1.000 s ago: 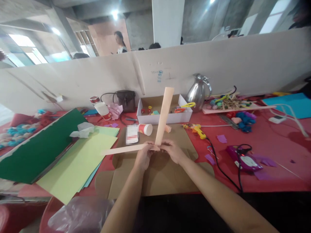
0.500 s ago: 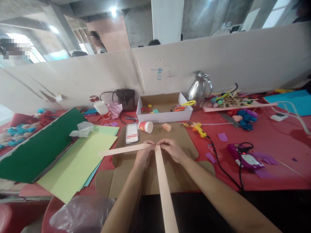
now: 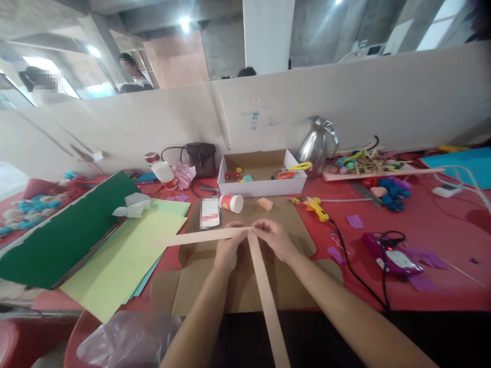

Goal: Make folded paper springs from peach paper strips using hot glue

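Two pale peach paper strips meet at my fingertips, at a right-angle-like corner. One paper strip (image 3: 207, 236) stretches left over the yellow-green sheets; the other paper strip (image 3: 264, 286) runs down toward me past the table edge. My left hand (image 3: 229, 248) is closed on the strips near the corner, its thumb on top and its fingers partly hidden behind the left-going strip. My right hand (image 3: 274, 238) pinches the corner between thumb and fingers. Whether the strips are one folded piece cannot be made out. Beneath my hands lies flattened brown cardboard (image 3: 192, 291).
Beyond my hands are a phone (image 3: 209, 219), a paper cup (image 3: 231, 203), a pleated peach paper piece (image 3: 265, 204) and a white box (image 3: 261, 189). To the right lie a yellow glue gun (image 3: 318, 208) and a purple power box (image 3: 393, 258). Coloured sheets (image 3: 126, 260) lie left.
The corner of the strips has shifted slightly right, and the strip end there now shows above the near strip. My hands stay closed on the paper. The view has tilted a little.
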Action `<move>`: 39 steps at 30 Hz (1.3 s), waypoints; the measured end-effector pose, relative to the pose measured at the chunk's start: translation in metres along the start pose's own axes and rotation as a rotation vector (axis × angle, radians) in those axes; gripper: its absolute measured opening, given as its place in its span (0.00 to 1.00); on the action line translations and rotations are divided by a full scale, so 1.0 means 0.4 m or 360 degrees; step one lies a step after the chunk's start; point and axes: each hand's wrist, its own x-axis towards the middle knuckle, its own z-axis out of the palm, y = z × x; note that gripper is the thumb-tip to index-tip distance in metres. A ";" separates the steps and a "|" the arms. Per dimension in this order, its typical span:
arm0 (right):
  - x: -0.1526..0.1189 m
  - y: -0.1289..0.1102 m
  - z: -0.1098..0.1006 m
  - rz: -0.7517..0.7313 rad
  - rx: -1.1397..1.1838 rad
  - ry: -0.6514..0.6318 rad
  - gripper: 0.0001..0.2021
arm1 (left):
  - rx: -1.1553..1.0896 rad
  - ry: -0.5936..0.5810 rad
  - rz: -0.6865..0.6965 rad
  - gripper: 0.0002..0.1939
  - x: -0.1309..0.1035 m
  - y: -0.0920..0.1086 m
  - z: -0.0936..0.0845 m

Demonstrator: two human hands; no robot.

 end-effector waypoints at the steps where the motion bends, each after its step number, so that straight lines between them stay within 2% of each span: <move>1: 0.001 0.004 0.000 -0.0029 -0.0009 0.0022 0.11 | 0.0003 -0.0008 -0.0001 0.17 0.000 0.000 -0.001; 6: 0.003 0.011 0.000 -0.0043 -0.0031 0.0062 0.11 | -0.0033 -0.0013 -0.0041 0.21 0.004 -0.001 -0.002; 10: 0.006 0.006 -0.004 0.0040 0.0009 -0.0032 0.14 | -0.0028 0.0016 -0.0061 0.22 0.006 0.000 0.002; 17: 0.005 0.006 -0.011 0.0058 -0.0002 0.0015 0.15 | 0.0036 -0.0117 -0.0057 0.21 0.001 0.005 0.005; 23: 0.005 0.005 -0.013 0.0078 -0.0045 -0.0014 0.12 | 0.0050 -0.0093 -0.0133 0.22 0.008 -0.002 -0.005; 27: 0.005 -0.013 -0.024 0.0113 -0.0109 -0.0136 0.09 | 0.0140 -0.0136 -0.0292 0.25 0.019 0.016 -0.013; 31: 0.004 -0.028 -0.043 0.0161 -0.0296 -0.0319 0.08 | 0.0275 -0.0259 -0.0457 0.26 0.022 0.045 -0.014; 36: 0.010 -0.014 -0.056 0.0244 -0.0273 -0.0309 0.09 | 0.0252 -0.0372 -0.0376 0.18 0.007 0.038 -0.012; 39: 0.014 -0.007 -0.054 0.0363 -0.0167 -0.0250 0.08 | 0.0223 -0.0279 -0.0318 0.19 -0.008 0.013 -0.011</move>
